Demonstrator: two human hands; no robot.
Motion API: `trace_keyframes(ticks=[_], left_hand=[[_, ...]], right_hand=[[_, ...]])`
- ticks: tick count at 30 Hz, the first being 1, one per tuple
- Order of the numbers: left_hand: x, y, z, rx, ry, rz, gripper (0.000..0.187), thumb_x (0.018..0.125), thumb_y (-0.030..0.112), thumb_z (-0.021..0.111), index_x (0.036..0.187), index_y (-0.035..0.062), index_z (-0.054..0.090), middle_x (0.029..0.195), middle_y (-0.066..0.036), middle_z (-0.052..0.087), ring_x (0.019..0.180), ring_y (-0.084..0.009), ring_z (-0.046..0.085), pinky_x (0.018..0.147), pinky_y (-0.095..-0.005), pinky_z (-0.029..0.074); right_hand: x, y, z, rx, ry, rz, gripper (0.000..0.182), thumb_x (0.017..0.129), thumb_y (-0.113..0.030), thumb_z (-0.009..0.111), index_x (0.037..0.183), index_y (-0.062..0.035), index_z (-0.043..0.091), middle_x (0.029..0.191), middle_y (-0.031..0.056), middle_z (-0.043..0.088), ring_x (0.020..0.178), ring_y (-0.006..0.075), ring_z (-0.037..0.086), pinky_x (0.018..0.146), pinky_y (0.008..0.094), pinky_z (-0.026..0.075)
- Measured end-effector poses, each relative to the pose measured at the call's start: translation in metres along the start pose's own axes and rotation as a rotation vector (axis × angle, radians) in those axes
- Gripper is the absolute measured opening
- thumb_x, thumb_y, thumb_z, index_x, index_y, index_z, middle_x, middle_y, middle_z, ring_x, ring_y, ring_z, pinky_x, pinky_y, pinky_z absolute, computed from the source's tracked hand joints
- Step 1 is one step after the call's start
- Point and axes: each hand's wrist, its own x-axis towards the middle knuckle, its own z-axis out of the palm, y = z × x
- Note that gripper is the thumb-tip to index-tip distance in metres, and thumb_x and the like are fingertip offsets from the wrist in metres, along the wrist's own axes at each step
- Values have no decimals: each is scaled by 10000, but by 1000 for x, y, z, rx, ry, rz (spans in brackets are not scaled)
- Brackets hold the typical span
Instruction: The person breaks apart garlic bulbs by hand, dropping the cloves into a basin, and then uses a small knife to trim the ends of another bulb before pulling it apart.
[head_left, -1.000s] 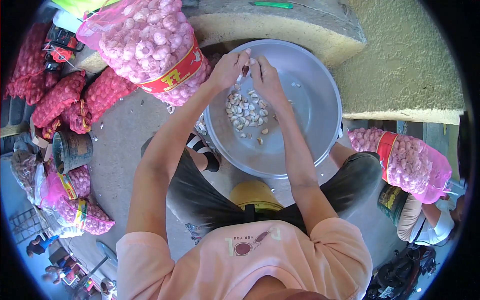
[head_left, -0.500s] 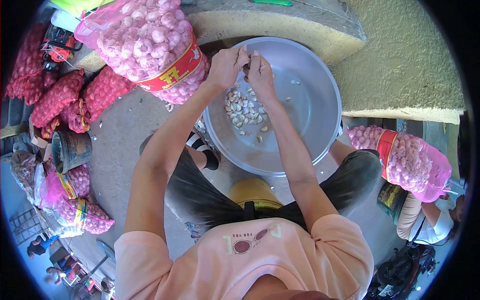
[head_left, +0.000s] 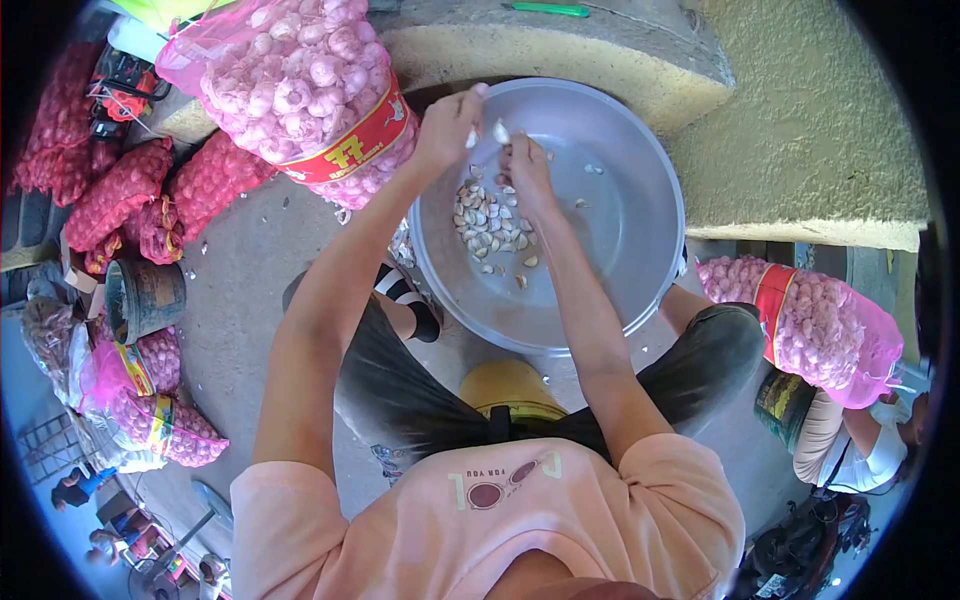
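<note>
Over the far left rim of a wide grey basin (head_left: 620, 290), my left hand (head_left: 450, 128) is closed, with a whitish piece of garlic (head_left: 472, 138) showing beneath its fingers. My right hand (head_left: 528, 172) is lower and further right, above the basin. Its bent fingers hold a white garlic piece (head_left: 501, 131) at the tips; whether it is one clove or several cannot be made out. A gap separates the two hands. Loose garlic cloves (head_left: 482, 218) lie in a heap on the basin's left side, and a few are scattered nearby.
A large pink mesh sack of garlic (head_left: 300, 90) stands left of the basin; another garlic sack (head_left: 815, 325) is at right. Red mesh sacks (head_left: 120, 195) and a dark bucket (head_left: 145, 300) are further left. A green-handled tool (head_left: 550, 9) lies on the concrete ledge (head_left: 560, 50). A yellow container (head_left: 512, 385) is between my legs.
My hands were together at the fingertips and have come apart. The right hand moved down slightly, and white garlic pieces now show at both hands.
</note>
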Motion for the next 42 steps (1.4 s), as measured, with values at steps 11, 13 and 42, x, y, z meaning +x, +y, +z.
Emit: trace_keyframes(ticks=[11, 13, 42], left_hand=[[2, 6, -16, -916, -280, -161, 219, 903, 186, 597, 1064, 64, 512, 1111, -72, 568, 1019, -152, 561, 952, -321, 445], [6, -3, -15, -869, -311, -120, 260, 890, 151, 612, 1102, 59, 494, 1139, -66, 554, 1057, -152, 543, 977, -314, 425], [-14, 22, -6, -216, -262, -1, 489, 983, 507, 332, 936, 65, 536, 656, 5, 450, 550, -90, 397, 504, -235, 364]], right_hand=[[20, 80, -82, -400, 187, 182, 343, 972, -342, 453, 1038, -36, 593, 724, 24, 522, 630, 74, 477, 551, 266, 428], [27, 85, -87, -920, 17, -217, 486, 936, -394, 493, 1160, 33, 553, 1024, 228, 637, 985, 298, 613, 839, 373, 473], [3, -36, 12, -841, -34, -848, 232, 941, -169, 431, 1117, -20, 460, 874, 248, 616, 798, 424, 614, 689, 457, 481]])
